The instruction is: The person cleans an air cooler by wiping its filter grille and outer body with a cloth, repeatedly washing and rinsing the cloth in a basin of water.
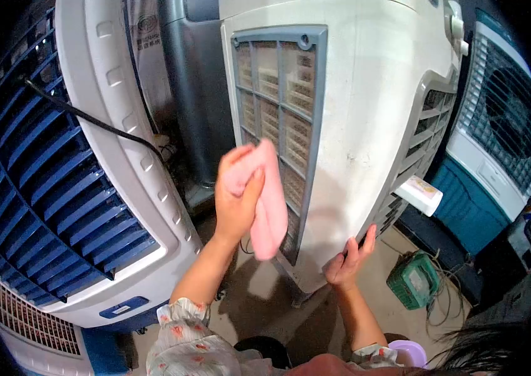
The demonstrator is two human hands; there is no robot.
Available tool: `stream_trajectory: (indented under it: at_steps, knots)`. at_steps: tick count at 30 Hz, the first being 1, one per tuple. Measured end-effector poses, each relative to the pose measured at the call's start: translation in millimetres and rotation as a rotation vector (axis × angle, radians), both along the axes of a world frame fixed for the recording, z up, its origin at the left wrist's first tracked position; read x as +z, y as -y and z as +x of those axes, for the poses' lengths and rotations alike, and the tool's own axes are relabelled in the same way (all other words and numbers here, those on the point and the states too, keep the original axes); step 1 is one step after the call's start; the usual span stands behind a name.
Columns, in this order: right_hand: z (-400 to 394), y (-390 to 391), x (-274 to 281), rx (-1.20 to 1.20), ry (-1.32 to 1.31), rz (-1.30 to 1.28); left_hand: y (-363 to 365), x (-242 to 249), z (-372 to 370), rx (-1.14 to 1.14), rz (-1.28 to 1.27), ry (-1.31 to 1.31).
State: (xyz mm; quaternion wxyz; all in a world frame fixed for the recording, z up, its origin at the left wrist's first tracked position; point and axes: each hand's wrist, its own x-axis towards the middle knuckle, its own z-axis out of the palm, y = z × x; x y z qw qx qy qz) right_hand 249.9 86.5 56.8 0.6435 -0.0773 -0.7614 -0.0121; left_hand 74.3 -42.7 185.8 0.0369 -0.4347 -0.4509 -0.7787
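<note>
My left hand (237, 197) grips a folded pink cloth (268, 200), thumb pressed over it, in front of the grey-framed side grille (281, 94) of a white air cooler (365, 113). Low on the cooler's front corner rests my right hand (350, 260), its fingers spread and the palm against the casing. A white box or bottle with a coloured label (421, 195) sticks out from the front louvres, above and to the right of my right hand.
A large cooler with blue louvres (58, 188) stands close on the left, a black cable (102, 125) across it. At right are a teal and white cooler (491, 169), a green basket (412, 281) and loose cords on the floor. A purple basin (408, 352) sits at the bottom.
</note>
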Motion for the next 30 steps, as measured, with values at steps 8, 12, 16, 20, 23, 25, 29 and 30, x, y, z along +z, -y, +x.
stream_trajectory:
  at_steps: [8, 12, 16, 20, 23, 25, 29, 30]
  knots:
    - [-1, 1, 0, -0.003, -0.017, 0.0, -14, 18, 13, 0.489, -0.053, -0.685]
    - [-5, 3, 1, 0.021, -0.084, -0.021, -2, 29, 6, 0.433, -0.055, -0.732]
    - [-8, 5, 2, -0.007, -0.087, -0.018, -17, 53, 9, 0.572, 0.049, -0.709]
    - [-5, 0, 1, 0.009, -0.049, -0.011, -9, 4, 13, 0.516, -0.071, -0.758]
    - [-4, 1, 0, 0.02, -0.038, -0.014, 4, 2, 2, 0.473, -0.147, -0.694]
    - [-3, 3, 0, 0.024, -0.03, -0.019, 3, 26, -9, 0.562, -0.027, -0.688]
    - [-3, 2, 0, 0.002, -0.014, -0.02, -15, 89, -5, 0.661, 0.083, -0.739]
    - [-2, 1, 0, -0.006, -0.004, -0.021, -24, 102, -4, 0.679, 0.136, -0.722]
